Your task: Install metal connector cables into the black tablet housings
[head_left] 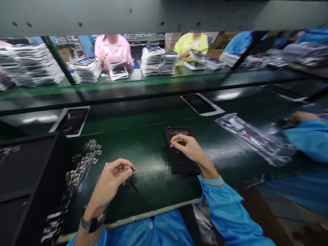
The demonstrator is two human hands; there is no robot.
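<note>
My left hand (112, 176) pinches a small electronic part (132, 168) between thumb and fingers, and a thin black tail hangs below it. To the right, my right hand (189, 147) is over a black tray (183, 167) with tiny pieces scattered on it. Its thumb and forefinger are closed together near the tray's surface; anything between them is too small to make out. Left of my left hand, a long row of similar small parts with dark strips (81, 167) lies on the green bench (151, 191).
A black bin (43, 171) stands at the left. Dark panels on white sheets (202, 103) lie further back. Clear plastic bags (253, 136) are at right, near a co-worker's blue sleeve (307, 138). Stacks (152, 61) and other people are across the line.
</note>
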